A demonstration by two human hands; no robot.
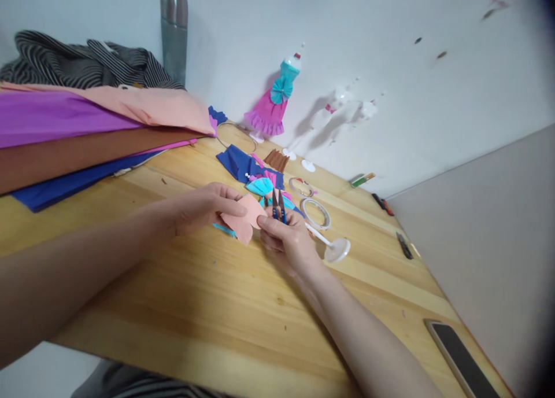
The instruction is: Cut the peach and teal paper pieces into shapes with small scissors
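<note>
A cut piece of peach crepe paper with a rounded, lobed edge is held up over the table. My left hand pinches it from the left, thumb on top. From the other side my right hand pinches its right edge between thumb and finger. The same right hand also grips small blue-handled thread snips, their blades pointing up and away. Just behind lies a doll figure in turquoise paper, partly covered by my hands. Its white stand sticks out to the right. A turquoise scrap lies under the paper.
Layered crepe sheets fill the left side. Tape rolls, blue paper and pleated brown paper lie behind my hands. A dressed doll figure stands by the wall. A cutter and a phone lie at right.
</note>
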